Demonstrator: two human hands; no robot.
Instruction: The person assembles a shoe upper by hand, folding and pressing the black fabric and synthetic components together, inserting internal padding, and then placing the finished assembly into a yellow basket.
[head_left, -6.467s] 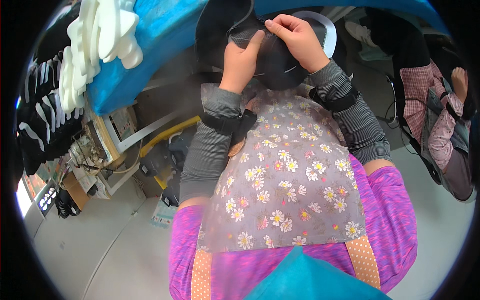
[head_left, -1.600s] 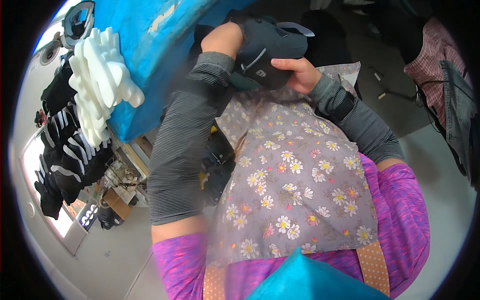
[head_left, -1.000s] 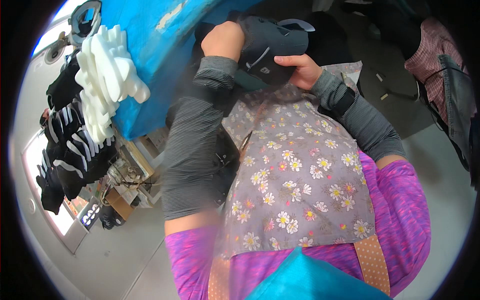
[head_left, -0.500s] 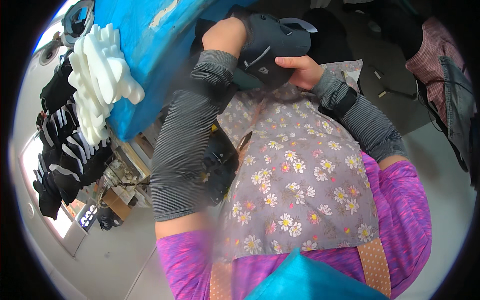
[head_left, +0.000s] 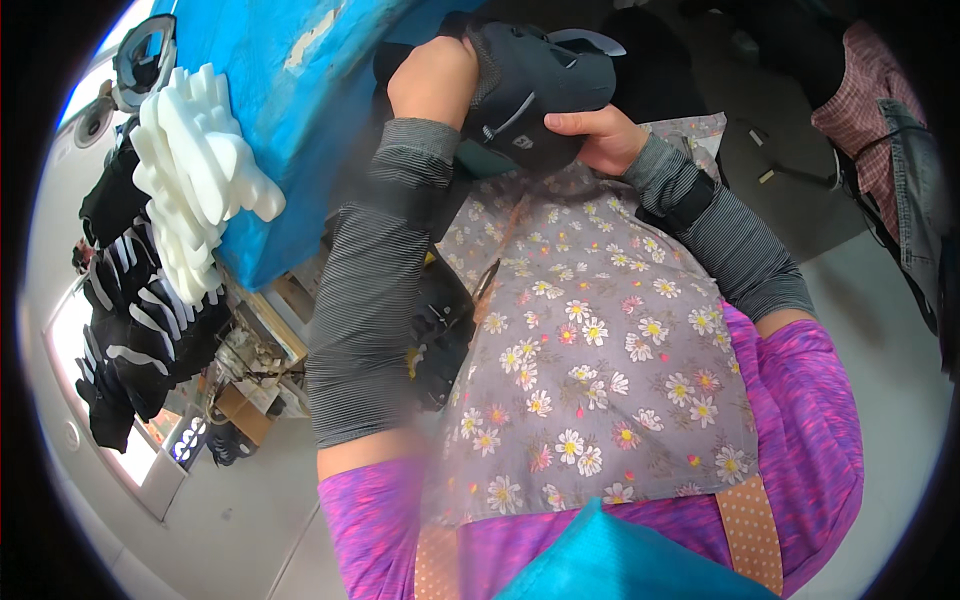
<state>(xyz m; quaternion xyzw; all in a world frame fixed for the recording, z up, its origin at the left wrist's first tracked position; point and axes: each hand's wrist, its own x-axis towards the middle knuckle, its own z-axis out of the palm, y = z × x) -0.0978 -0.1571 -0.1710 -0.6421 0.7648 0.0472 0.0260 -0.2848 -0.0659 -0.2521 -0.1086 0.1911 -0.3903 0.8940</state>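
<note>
Between my hands is a dark grey shoe upper (head_left: pixel 550 85), with a curved light loop and a small pale emblem on its side. A white flap shows at its far right end. My left hand (head_left: pixel 435 82) is closed on its left end, most of the fingers turned away from view. On the near right side my right hand (head_left: pixel 605 138) grips it, thumb stretched along the outside and the other fingers mostly hidden. The shoe upper is held just beyond the top of my grey flowered apron (head_left: pixel 600 340).
A blue-covered surface (head_left: pixel 285 130) at the upper left bears a heap of white, sole-shaped pieces (head_left: pixel 200 160). Several black shoe uppers (head_left: pixel 130 340) with white strips stand at the far left. Another person's checked sleeve (head_left: pixel 870 110) is at the upper right.
The shoe upper and my left hand have shifted slightly to the left. My right hand stays on the shoe upper, nearly in the same place.
</note>
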